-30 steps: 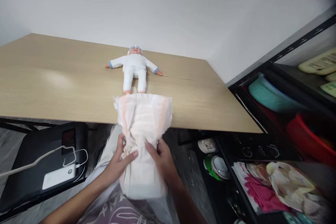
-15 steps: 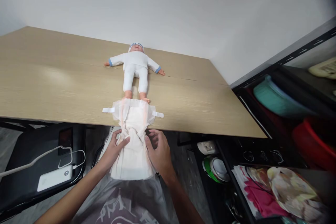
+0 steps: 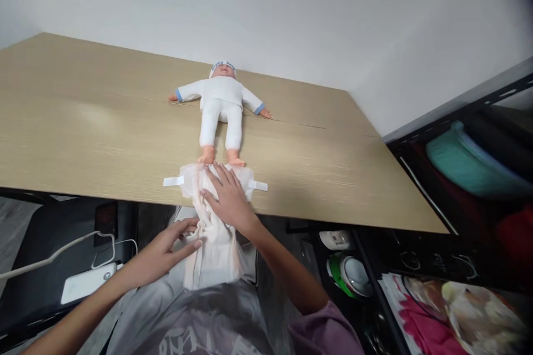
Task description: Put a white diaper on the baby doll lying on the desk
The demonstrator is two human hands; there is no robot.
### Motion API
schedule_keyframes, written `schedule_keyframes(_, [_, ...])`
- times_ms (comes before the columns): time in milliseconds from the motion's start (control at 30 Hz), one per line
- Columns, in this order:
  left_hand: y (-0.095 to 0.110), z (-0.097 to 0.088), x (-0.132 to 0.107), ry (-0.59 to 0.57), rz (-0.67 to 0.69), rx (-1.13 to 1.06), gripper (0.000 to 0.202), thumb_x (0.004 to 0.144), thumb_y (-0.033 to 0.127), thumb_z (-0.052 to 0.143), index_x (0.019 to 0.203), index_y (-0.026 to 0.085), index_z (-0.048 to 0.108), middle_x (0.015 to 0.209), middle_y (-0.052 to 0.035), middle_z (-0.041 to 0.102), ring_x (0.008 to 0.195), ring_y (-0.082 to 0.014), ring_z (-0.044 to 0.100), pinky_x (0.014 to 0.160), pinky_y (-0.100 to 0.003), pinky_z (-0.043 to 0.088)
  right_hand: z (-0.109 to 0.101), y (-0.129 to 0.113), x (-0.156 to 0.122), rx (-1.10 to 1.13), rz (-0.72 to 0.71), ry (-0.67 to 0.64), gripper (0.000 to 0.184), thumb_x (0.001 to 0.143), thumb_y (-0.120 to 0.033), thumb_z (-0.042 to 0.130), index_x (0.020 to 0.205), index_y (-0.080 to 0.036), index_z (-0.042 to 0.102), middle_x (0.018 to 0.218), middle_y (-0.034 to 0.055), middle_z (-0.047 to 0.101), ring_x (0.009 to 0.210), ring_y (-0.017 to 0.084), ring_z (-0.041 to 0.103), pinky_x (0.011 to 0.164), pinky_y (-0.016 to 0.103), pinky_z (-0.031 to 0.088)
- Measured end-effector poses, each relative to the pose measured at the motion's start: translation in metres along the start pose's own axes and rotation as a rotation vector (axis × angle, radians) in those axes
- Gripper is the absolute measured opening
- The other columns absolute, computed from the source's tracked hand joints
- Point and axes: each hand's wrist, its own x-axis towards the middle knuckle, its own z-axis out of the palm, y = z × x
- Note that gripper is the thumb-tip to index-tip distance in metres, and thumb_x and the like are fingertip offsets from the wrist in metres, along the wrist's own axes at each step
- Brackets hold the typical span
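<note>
An unfolded white diaper (image 3: 216, 258) lies partly on the table, its near half hanging past the front edge over my lap. Its two white side tabs stick out left and right on the tabletop. My right hand (image 3: 228, 195) rests flat on the diaper's far half, fingers spread. At the left side of the diaper's gathered middle is my left hand (image 3: 169, 249), thumb and fingers apart at its edge. Just beyond the diaper a baby doll (image 3: 221, 102) in white clothes and a printed cap lies on its back, feet toward me, close to the diaper's far end.
The wooden table (image 3: 104, 138) runs along the white wall. On a black seat (image 3: 37, 249) at left lie a white power bank (image 3: 85, 284), a cable and a dark phone (image 3: 106, 222). Shelves at right hold a teal basin (image 3: 470, 161) and a pink cloth (image 3: 420, 321).
My right hand has gone from the diaper's right edge up onto its far half and lies flat there. My left hand has loosened at the left edge. The view has shifted slightly.
</note>
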Motion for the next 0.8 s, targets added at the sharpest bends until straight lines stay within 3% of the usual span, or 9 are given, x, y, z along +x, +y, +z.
schedule_keyframes(67, [0.010, -0.027, 0.007, -0.059, 0.080, 0.225, 0.044, 0.111, 0.061, 0.066, 0.138, 0.030, 0.080, 0.140, -0.0079, 0.083, 0.131, -0.0333, 0.077, 0.117, -0.046, 0.060, 0.004, 0.002, -0.003, -0.013, -0.002, 0.009, 0.071, 0.120, -0.051, 0.052, 0.184, -0.022, 0.039, 0.192, 0.0120, 0.033, 0.181, 0.030, 0.025, 0.149, 0.058, 0.022])
schedule_keyframes(133, [0.022, -0.052, 0.029, -0.040, 0.209, 0.419, 0.041, 0.117, 0.055, 0.054, 0.134, 0.028, 0.080, 0.135, -0.0087, 0.083, 0.126, -0.0317, 0.077, 0.115, -0.047, 0.059, 0.004, 0.002, -0.005, -0.025, 0.000, 0.018, 0.070, 0.121, -0.052, 0.051, 0.183, -0.023, 0.040, 0.192, 0.0112, 0.032, 0.181, 0.030, 0.026, 0.149, 0.058, 0.023])
schedule_keyframes(233, [0.041, -0.081, 0.086, 0.165, 0.449, 0.730, 0.037, 0.119, 0.039, 0.050, 0.138, 0.021, 0.075, 0.134, -0.0156, 0.080, 0.124, -0.0350, 0.074, 0.111, -0.052, 0.058, 0.003, 0.000, -0.005, -0.040, 0.002, 0.015, 0.069, 0.121, -0.052, 0.050, 0.183, -0.022, 0.042, 0.192, 0.0116, 0.033, 0.181, 0.030, 0.026, 0.149, 0.058, 0.024])
schedule_keyframes(300, [0.052, -0.093, 0.133, 0.264, 0.582, 0.961, 0.042, 0.115, 0.022, 0.049, 0.152, 0.018, 0.069, 0.153, -0.0205, 0.073, 0.137, -0.0392, 0.067, 0.118, -0.057, 0.053, 0.002, -0.001, -0.005, -0.048, 0.008, 0.009, 0.068, 0.121, -0.051, 0.050, 0.182, -0.022, 0.042, 0.192, 0.0116, 0.033, 0.181, 0.030, 0.026, 0.149, 0.058, 0.024])
schedule_keyframes(333, [0.057, -0.096, 0.156, 0.261, 0.633, 1.064, 0.051, 0.112, 0.016, 0.050, 0.160, 0.019, 0.064, 0.165, -0.0215, 0.065, 0.146, -0.0406, 0.062, 0.120, -0.059, 0.051, 0.002, -0.001, -0.004, -0.050, 0.011, 0.008, 0.068, 0.121, -0.050, 0.051, 0.182, -0.022, 0.043, 0.192, 0.0115, 0.033, 0.181, 0.030, 0.026, 0.149, 0.058, 0.023])
schedule_keyframes(467, [0.071, -0.097, 0.228, -0.004, 0.784, 1.316, 0.095, 0.087, 0.002, 0.075, 0.174, 0.034, 0.053, 0.191, -0.0135, 0.035, 0.170, -0.0449, 0.041, 0.131, -0.059, 0.042, 0.002, -0.001, -0.004, -0.044, 0.011, 0.015, 0.068, 0.120, -0.049, 0.053, 0.181, -0.020, 0.044, 0.191, 0.0122, 0.035, 0.181, 0.031, 0.027, 0.149, 0.056, 0.022])
schedule_keyframes(567, [0.075, -0.091, 0.260, -0.220, 0.856, 1.291, 0.107, 0.076, 0.002, 0.083, 0.173, 0.036, 0.054, 0.194, -0.0100, 0.031, 0.175, -0.0450, 0.035, 0.136, -0.057, 0.036, 0.002, -0.002, -0.005, -0.015, 0.007, 0.032, 0.067, 0.119, -0.049, 0.055, 0.180, -0.020, 0.047, 0.190, 0.0137, 0.038, 0.180, 0.032, 0.030, 0.149, 0.057, 0.024])
schedule_keyframes(667, [0.074, -0.087, 0.278, -0.314, 0.920, 1.202, 0.094, 0.074, 0.004, 0.080, 0.162, 0.033, 0.064, 0.191, -0.0092, 0.037, 0.174, -0.0435, 0.038, 0.135, -0.054, 0.036, 0.001, -0.003, -0.005, 0.014, 0.007, 0.044, 0.067, 0.118, -0.049, 0.058, 0.178, -0.019, 0.049, 0.189, 0.0158, 0.040, 0.179, 0.033, 0.032, 0.148, 0.059, 0.025])
schedule_keyframes(800, [0.073, -0.082, 0.288, -0.317, 0.981, 1.076, 0.051, 0.088, 0.011, 0.070, 0.133, 0.032, 0.078, 0.177, -0.0071, 0.060, 0.162, -0.0391, 0.052, 0.130, -0.053, 0.036, 0.000, -0.003, -0.005, 0.049, 0.005, 0.049, 0.066, 0.118, -0.046, 0.059, 0.178, -0.022, 0.049, 0.189, 0.0144, 0.039, 0.179, 0.032, 0.032, 0.148, 0.061, 0.026])
